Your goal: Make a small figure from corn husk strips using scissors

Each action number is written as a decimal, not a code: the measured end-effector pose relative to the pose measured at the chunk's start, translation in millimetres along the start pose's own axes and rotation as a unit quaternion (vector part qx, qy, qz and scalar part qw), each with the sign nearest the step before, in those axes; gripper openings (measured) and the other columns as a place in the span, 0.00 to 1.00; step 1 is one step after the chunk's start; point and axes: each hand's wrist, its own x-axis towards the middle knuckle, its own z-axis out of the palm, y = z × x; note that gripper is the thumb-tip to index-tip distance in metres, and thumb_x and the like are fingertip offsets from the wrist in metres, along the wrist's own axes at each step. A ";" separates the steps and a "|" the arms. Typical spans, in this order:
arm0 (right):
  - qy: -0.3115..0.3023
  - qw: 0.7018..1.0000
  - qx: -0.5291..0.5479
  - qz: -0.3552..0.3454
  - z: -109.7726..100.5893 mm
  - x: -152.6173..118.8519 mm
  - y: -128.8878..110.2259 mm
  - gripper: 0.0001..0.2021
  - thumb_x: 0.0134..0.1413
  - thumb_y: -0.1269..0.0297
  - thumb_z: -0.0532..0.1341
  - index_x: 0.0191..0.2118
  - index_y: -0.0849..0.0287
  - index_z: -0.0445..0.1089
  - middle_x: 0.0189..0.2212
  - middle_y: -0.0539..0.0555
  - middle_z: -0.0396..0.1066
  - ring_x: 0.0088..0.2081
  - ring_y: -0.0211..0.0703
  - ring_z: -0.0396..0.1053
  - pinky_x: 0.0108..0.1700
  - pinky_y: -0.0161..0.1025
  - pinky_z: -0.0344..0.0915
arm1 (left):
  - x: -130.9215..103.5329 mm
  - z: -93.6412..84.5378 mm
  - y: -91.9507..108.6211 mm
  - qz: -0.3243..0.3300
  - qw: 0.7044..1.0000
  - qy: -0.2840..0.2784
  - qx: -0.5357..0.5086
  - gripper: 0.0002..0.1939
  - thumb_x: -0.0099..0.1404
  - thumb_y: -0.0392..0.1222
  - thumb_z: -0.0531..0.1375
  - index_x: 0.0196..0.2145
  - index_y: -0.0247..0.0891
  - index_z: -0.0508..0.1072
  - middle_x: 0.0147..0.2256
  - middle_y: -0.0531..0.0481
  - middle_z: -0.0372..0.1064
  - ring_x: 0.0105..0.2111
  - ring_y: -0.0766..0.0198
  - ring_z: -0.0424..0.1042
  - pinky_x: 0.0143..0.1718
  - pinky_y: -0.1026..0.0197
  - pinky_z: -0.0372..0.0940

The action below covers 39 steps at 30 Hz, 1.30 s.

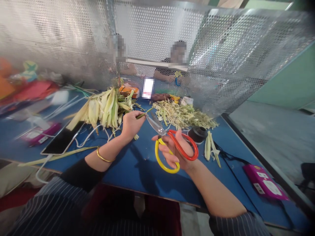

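My left hand (133, 125), closed, pinches a thin green strip of husk (149, 110) whose tip points up and right. In my right hand (174, 149) are large scissors (155, 124) with one red and one yellow handle. Their blades are spread and reach the strip close to my left fingertips; whether they touch it I cannot tell. Behind my left hand lies a pile of pale corn husks (105, 106). A heap of small husk cuttings (182, 113) sits beyond the scissors.
A tablet (62, 139) with a white cable lies at left on the blue table (123, 173). A black round object (197, 133), husk pieces (211, 147) and a purple packet (264, 182) are at right. Two people sit behind the perforated metal screen (152, 29).
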 end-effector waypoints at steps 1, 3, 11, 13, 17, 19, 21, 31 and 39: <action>0.000 1.000 0.006 0.002 0.3 -0.2 -0.3 0.35 0.58 0.39 0.36 0.49 0.64 0.64 0.25 0.47 0.58 0.13 0.26 0.51 0.14 0.29 0.61 | -0.6 0.3 0.6 -0.001 1.000 0.000 0.004 0.11 0.56 0.42 0.58 0.31 0.35 0.78 0.27 0.52 0.74 0.29 0.65 0.70 0.31 0.66 0.61; 0.001 1.000 0.014 0.002 0.5 -0.5 -0.5 0.34 0.59 0.40 0.37 0.49 0.64 0.63 0.24 0.47 0.57 0.13 0.26 0.51 0.13 0.29 0.61 | -1.5 1.1 1.4 -0.002 1.000 0.001 0.007 0.11 0.56 0.42 0.58 0.31 0.35 0.78 0.26 0.52 0.73 0.27 0.65 0.69 0.29 0.66 0.60; 0.005 1.000 0.018 -0.003 -1.9 1.4 0.4 0.32 0.59 0.41 0.38 0.48 0.63 0.64 0.24 0.46 0.57 0.12 0.24 0.47 0.12 0.27 0.61 | -3.3 3.2 4.3 -0.005 1.000 -0.007 0.006 0.09 0.55 0.42 0.59 0.28 0.35 0.78 0.24 0.53 0.71 0.25 0.67 0.66 0.27 0.66 0.58; 0.007 1.000 0.022 -0.004 -2.7 2.3 1.5 0.32 0.59 0.42 0.37 0.48 0.63 0.64 0.23 0.45 0.56 0.12 0.23 0.44 0.11 0.26 0.60 | -3.2 3.1 4.2 -0.005 1.000 -0.008 0.006 0.10 0.55 0.42 0.59 0.28 0.35 0.78 0.24 0.53 0.71 0.25 0.67 0.66 0.27 0.66 0.58; 0.028 0.999 0.014 -0.014 -2.0 3.3 5.0 0.30 0.61 0.44 0.39 0.47 0.63 0.65 0.23 0.44 0.55 0.12 0.23 0.40 0.10 0.26 0.57 | -2.1 3.4 1.2 -0.007 1.000 -0.012 0.002 0.11 0.55 0.44 0.59 0.29 0.34 0.78 0.23 0.53 0.70 0.24 0.68 0.65 0.26 0.66 0.57; 0.054 0.998 -0.018 -0.029 -0.5 3.8 6.8 0.28 0.60 0.44 0.42 0.46 0.62 0.66 0.23 0.44 0.53 0.12 0.23 0.39 0.10 0.25 0.54 | -0.7 4.2 -0.9 -0.015 1.000 -0.019 -0.011 0.12 0.55 0.45 0.59 0.28 0.34 0.77 0.22 0.53 0.69 0.23 0.68 0.63 0.26 0.66 0.56; 0.096 0.990 -0.085 -0.051 -0.3 4.6 8.2 0.27 0.59 0.43 0.45 0.46 0.61 0.65 0.23 0.44 0.53 0.12 0.23 0.40 0.10 0.27 0.53 | 1.5 4.7 -2.3 -0.026 0.999 -0.021 -0.032 0.12 0.55 0.45 0.60 0.27 0.34 0.77 0.22 0.54 0.68 0.23 0.69 0.62 0.25 0.66 0.56; 0.350 0.428 -0.833 0.026 -30.7 8.4 10.1 0.24 0.50 0.59 0.59 0.53 0.61 0.61 0.34 0.58 0.71 0.33 0.49 0.70 0.33 0.40 0.63 | 15.2 -20.0 12.1 -0.315 0.819 -0.183 -0.444 0.13 0.51 0.37 0.65 0.20 0.35 0.62 0.15 0.62 0.43 0.14 0.78 0.39 0.13 0.70 0.35; 0.349 0.582 -0.706 -0.199 -17.5 17.7 2.9 0.14 0.56 0.56 0.55 0.41 0.59 0.71 0.37 0.56 0.70 0.35 0.41 0.68 0.39 0.38 0.64 | -5.1 8.0 5.5 -0.405 0.764 -0.238 -0.442 0.12 0.53 0.33 0.64 0.20 0.34 0.63 0.15 0.63 0.41 0.12 0.80 0.39 0.12 0.71 0.34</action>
